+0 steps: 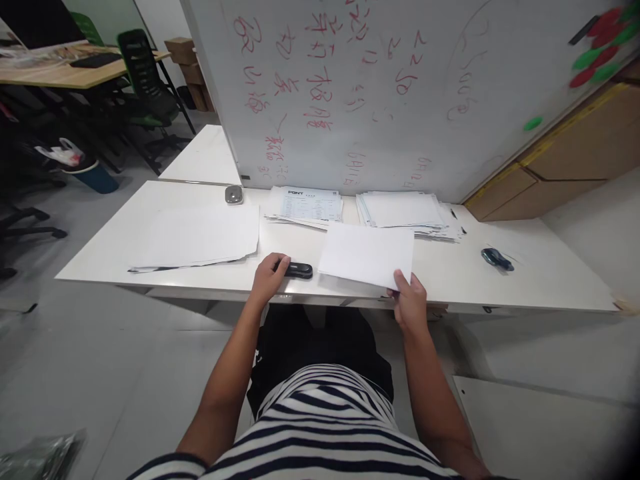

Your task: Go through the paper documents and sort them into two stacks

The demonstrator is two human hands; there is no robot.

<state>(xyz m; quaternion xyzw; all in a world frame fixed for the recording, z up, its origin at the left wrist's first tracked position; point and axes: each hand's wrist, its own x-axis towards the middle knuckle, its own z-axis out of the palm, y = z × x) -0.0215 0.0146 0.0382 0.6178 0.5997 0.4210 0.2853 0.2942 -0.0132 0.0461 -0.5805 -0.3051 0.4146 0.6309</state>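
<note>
Left hand closed around black elongated plastic stapler; its long axis is laid sideways, free end aimed right, just beside white rectangular paper pinched by right hand. Beyond both hands, white paper stack with blue-tinted printed top is set on white flat worktop.

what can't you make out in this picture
All in the head view:
- one end of the black stapler: covered by the left grip
- underside of the white paper in the right grip: faces away
- fine print on the form: too small
- top of the monitor: cut off by the picture edge
</note>
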